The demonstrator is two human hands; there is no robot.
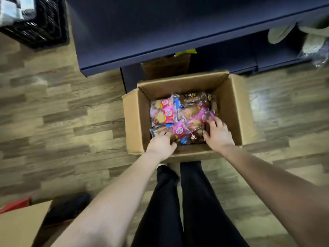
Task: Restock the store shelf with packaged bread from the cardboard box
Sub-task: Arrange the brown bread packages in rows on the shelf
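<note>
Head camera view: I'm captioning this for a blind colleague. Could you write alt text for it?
A person's left hand and right hand reach down into an open cardboard box of colourful bread packets on a wood-pattern floor. A dark blue shelf stands just beyond the box.

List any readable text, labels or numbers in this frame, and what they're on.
No text is legible.
pink bread packs: round red-and-white labels, print too blurred to read.
brown packs: pale lettering, too blurred to read.
yellow tag by the shelf edge: no readable print.
cardboard box: no print visible.
</note>
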